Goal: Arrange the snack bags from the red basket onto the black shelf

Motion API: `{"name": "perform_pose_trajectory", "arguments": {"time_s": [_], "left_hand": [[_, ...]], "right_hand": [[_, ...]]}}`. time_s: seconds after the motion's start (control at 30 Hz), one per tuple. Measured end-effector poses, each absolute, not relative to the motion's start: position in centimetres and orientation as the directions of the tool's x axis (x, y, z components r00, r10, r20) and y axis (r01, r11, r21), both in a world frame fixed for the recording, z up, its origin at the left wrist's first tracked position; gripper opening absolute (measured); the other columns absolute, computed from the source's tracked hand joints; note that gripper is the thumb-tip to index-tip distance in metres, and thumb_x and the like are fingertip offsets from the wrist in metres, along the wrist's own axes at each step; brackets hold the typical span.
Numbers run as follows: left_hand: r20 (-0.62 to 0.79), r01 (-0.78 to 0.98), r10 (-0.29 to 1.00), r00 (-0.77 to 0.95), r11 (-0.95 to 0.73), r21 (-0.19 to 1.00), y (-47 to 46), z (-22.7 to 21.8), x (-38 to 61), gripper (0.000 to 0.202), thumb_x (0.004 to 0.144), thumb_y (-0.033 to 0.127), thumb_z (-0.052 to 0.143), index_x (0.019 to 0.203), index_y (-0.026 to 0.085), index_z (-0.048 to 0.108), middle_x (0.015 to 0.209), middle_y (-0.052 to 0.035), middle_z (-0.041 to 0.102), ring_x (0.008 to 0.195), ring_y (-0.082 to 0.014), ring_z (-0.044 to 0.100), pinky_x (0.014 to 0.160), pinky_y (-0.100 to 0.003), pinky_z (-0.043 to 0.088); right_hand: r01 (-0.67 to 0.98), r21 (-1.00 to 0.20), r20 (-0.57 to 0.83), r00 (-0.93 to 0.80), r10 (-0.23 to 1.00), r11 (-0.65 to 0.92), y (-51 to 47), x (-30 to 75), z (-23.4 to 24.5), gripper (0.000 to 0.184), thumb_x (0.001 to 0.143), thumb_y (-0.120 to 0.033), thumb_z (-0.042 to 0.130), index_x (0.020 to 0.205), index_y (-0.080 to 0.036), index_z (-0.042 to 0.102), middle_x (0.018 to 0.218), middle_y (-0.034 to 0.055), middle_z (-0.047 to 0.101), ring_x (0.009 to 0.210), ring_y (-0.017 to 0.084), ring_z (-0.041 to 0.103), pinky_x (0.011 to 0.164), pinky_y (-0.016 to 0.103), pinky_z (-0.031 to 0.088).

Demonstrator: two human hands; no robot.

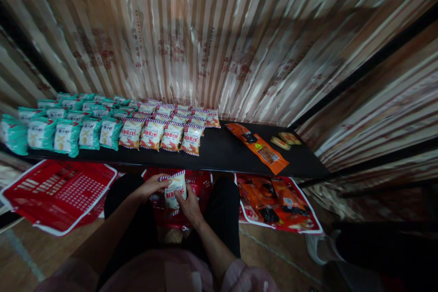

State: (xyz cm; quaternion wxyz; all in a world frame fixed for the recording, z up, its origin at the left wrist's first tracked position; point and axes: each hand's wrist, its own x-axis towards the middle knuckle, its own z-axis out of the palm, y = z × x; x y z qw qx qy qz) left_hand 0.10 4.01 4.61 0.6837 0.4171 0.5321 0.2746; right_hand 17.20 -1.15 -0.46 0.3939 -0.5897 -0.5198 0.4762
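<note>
Both my hands hold one white snack packet (pixel 175 190) with red and blue striped ends, low between my knees. My left hand (pixel 153 185) pinches its upper left edge. My right hand (pixel 189 205) grips its lower right side. The packet hangs over a red basket (pixel 201 183) on the floor. On the black shelf (pixel 226 151) above lie rows of matching white packets (pixel 160 133) and, further left, rows of green packets (pixel 65 132).
A long orange packet (pixel 258 147) and a few small yellow-green sweets (pixel 285 140) lie on the shelf's right part. An empty red basket (pixel 59 191) sits at floor left; another basket (pixel 318 227) with orange packets at floor right. A striped curtain hangs behind.
</note>
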Motion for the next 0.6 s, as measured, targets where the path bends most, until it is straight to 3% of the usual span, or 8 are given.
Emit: {"name": "perform_pose_trajectory", "arguments": {"time_s": [0.17, 0.37, 0.6], "left_hand": [[-0.471, -0.079, 0.84, 0.271, 0.507, 0.859, 3.2, 4.6, 0.8, 0.052, 0.058, 0.051, 0.072, 0.092, 0.013, 0.062, 0.087, -0.008, 0.068, 0.078, -0.0187, 0.065, 0.072, -0.028, 0.048], [-0.454, -0.057, 0.88, 0.138, 0.464, 0.884, 2.9, 4.1, 1.7, 0.054, 0.059, 0.059, 0.068, 0.088, 0.013, 0.063, 0.085, -0.0072, 0.068, 0.078, -0.0192, 0.064, 0.069, -0.027, 0.048], [-0.41, -0.032, 0.895, 0.176, 0.421, 0.906, 2.8, 4.4, 2.8, 0.058, 0.06, 0.061, 0.065, 0.093, 0.014, 0.063, 0.087, -0.0067, 0.069, 0.081, -0.02, 0.063, 0.066, -0.026, 0.047]], "right_hand": [[0.283, -0.943, -0.167, 0.059, 0.984, -0.177, -1.1, 17.1, 0.1, 0.041, 0.075, -0.048, 0.056, 0.102, -0.017, 0.052, 0.09, 0.0059, 0.066, 0.078, 0.019, 0.062, 0.071, 0.03, 0.046], [0.299, -0.935, -0.152, 0.15, 0.977, -0.191, -1.0, 17.2, 1.2, 0.039, 0.074, -0.05, 0.057, 0.097, -0.018, 0.054, 0.088, 0.0053, 0.067, 0.076, 0.019, 0.062, 0.068, 0.028, 0.046], [0.293, -0.94, -0.118, 0.21, 0.971, -0.177, -0.6, 17.9, 2.3, 0.04, 0.073, -0.051, 0.057, 0.097, -0.019, 0.055, 0.088, 0.0058, 0.068, 0.077, 0.02, 0.063, 0.069, 0.029, 0.047]]}}
